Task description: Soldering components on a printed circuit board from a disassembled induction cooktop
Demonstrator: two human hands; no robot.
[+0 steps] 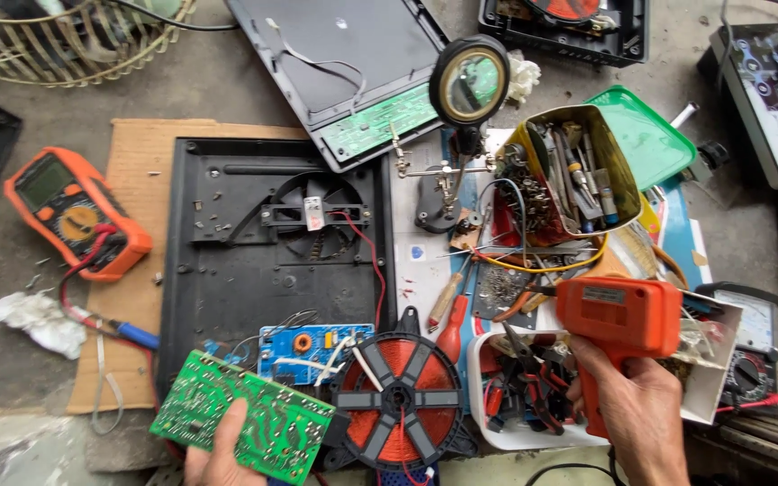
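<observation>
Two bare hands show at the bottom edge, each w/ something in it. Left hand (218,454) pinches a green circuit board (243,416) by its lower edge, thumb pressed flat on the solder side, fingers hidden behind; board is tilted, sitting low-left, overlapping the bottom of a black appliance base (272,261) that lies open on a cardboard sheet (137,171). Right hand (637,418) is wrapped tight round the grip of an orange soldering gun (619,319), gun body pointing left, held above a white tray (497,432) full of pliers & red-handled tools. Between the hands: a round copper coil (398,399) in a black spoked frame, touching the board's right corner, w/ a small blue circuit board (308,349) just behind it. The base has a fan (317,216) in its middle; a red wire runs from the fan area down toward the blue board. Left of the cardboard lies an orange multimeter (74,211), red lead trailing down past a crumpled white rag (38,322). Top centre: a dark cover panel (353,54) w/ a green control strip along its edge, and a magnifier on a helping-hand stand (468,85) just beside it. Right of that a yellow tin (569,171) tipped on its side, stuffed w/ bits & tools, next to a green lid (646,135). Far right, an analog meter (754,346), partly behind the tray. A red screwdriver (452,328) lies near the coil.
</observation>
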